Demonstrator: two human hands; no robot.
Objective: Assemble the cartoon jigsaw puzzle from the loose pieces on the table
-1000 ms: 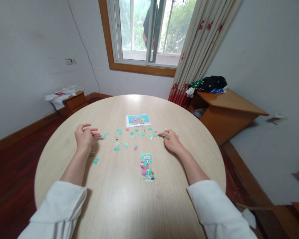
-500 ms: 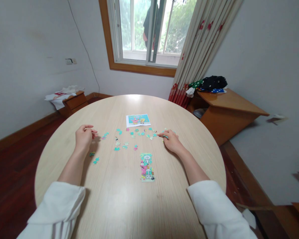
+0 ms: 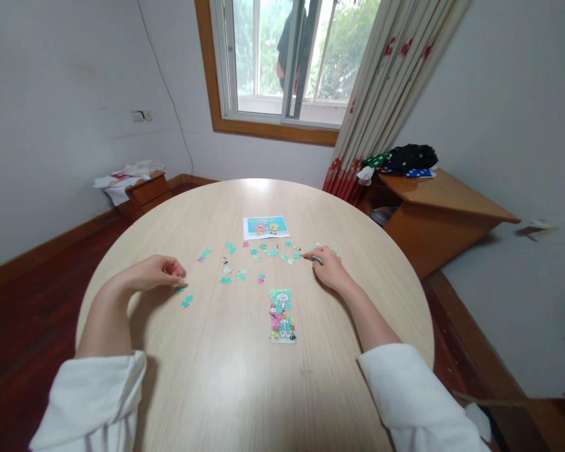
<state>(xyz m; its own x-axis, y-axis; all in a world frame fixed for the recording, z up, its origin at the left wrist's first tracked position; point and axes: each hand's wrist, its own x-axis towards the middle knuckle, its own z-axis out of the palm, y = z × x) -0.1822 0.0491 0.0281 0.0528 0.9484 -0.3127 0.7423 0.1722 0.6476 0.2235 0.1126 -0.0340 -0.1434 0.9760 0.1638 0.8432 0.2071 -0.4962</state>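
My left hand point(image 3: 162, 272) reaches down at the left, thumb and fingers pinched on a small teal puzzle piece point(image 3: 179, 289) at the tabletop. Just below it lies another teal piece point(image 3: 187, 301). My right hand point(image 3: 329, 267) rests low over loose pieces at the right, its index finger stretched toward a teal piece point(image 3: 297, 255). A bit of teal shows beneath that finger; the rest is covered by the hand. Between my hands and nearer to me is a joined puzzle strip point(image 3: 282, 316) with cartoon figures. More loose pieces point(image 3: 242, 275) are scattered across the middle.
A printed reference picture point(image 3: 266, 227) lies beyond the pieces on the round wooden table point(image 3: 216, 389). A wooden cabinet point(image 3: 456, 201) with dark cloth point(image 3: 412, 158) stands at the right. A small wooden stand point(image 3: 149, 191) is at the left. Someone is partly visible outside the window.
My left hand has lowered toward me, and its fingertips now meet a teal piece that lay uncovered before. My right hand keeps its place over the pieces. The view has shifted slightly.
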